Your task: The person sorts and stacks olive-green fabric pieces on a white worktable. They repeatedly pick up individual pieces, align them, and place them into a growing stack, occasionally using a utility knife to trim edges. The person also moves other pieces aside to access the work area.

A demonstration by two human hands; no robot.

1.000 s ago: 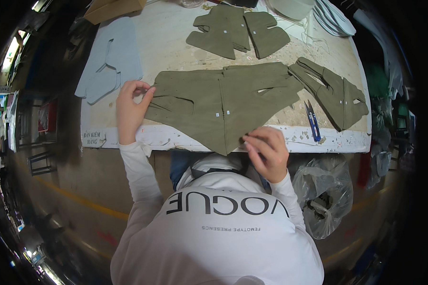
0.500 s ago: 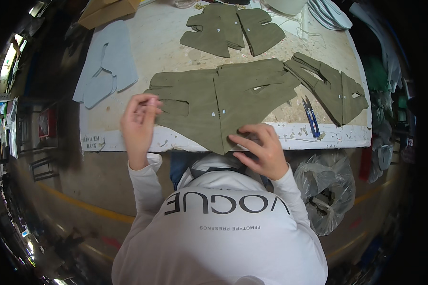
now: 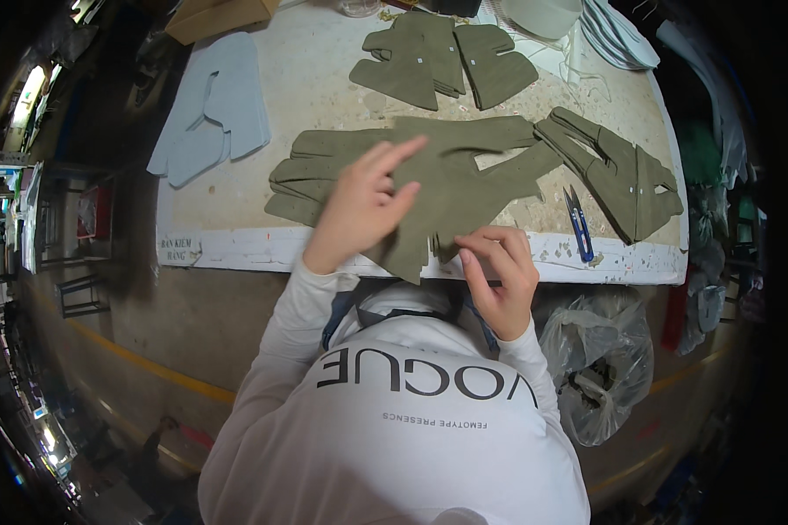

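Observation:
Several flat olive fabric pieces (image 3: 464, 197) with cut-out slots lie in front of me, layered over one another. My left hand (image 3: 368, 201) is over their middle, its fingers stretched out and apart, with nothing visible in its grasp. Beneath it, a piece comes to a narrow point at the table's front edge. To the right, my right hand (image 3: 503, 276) is at the near edge of the fabric. Its fingers are bent with the tips by the cloth, and the thumb is a little apart from them. Blue-handled thread snips (image 3: 580, 229) lie beyond it on the right.
More olive pieces (image 3: 403, 66) are stacked at the back, and another group (image 3: 626, 179) at the right. Pale blue-grey pieces (image 3: 236, 109) lie at the left, near a cardboard box (image 3: 219, 17). A clear plastic bag (image 3: 617, 359) stands below the table's right front.
My left hand has moved right from the fabric's left side to its middle. The top piece now lies differently, and its small white labels no longer show. My right hand's fingers have drawn closer together.

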